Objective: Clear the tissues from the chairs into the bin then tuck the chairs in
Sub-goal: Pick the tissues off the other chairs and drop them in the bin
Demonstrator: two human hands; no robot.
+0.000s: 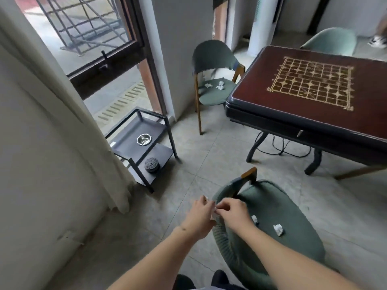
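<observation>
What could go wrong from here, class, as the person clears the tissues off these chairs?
1. The right hand pinches a tissue beside the left hand; a loose grip could drop it on the floor.
2. No bin is in view, so carried tissues may scatter.
3. Three tissues on the far chair could be forgotten.

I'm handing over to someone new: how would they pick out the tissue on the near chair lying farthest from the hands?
Start at the chess table, then drop to the near chair at the bottom of the view. Two loose tissues lie on its seat; the rightmost tissue is the one, while the other tissue lies beside the right hand.
</observation>
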